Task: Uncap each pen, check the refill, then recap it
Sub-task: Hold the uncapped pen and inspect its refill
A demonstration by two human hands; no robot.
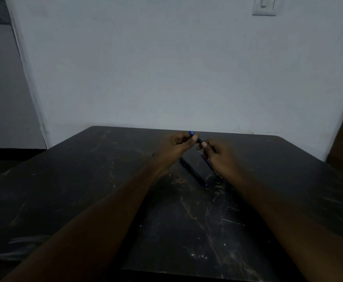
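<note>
We hold one pen [199, 141] just above the frame's centre. Our left hand [176, 144] pinches its blue end and our right hand [219, 154] curls round the barrel. In this dim light a hard tug could drop the cap onto the dark desk [105, 180]. Below lie a black pen [193, 171] and a blue pen [207, 162], making three pens in all.

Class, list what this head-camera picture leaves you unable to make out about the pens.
- Head view: held pen, mostly covered by left hand and right hand; cap on or off unclear.
- Head view: its refill, hidden by the hands and dimness.
- Head view: blue pen on the table, partly under the right hand.
- Head view: black pen, print too small.
</note>
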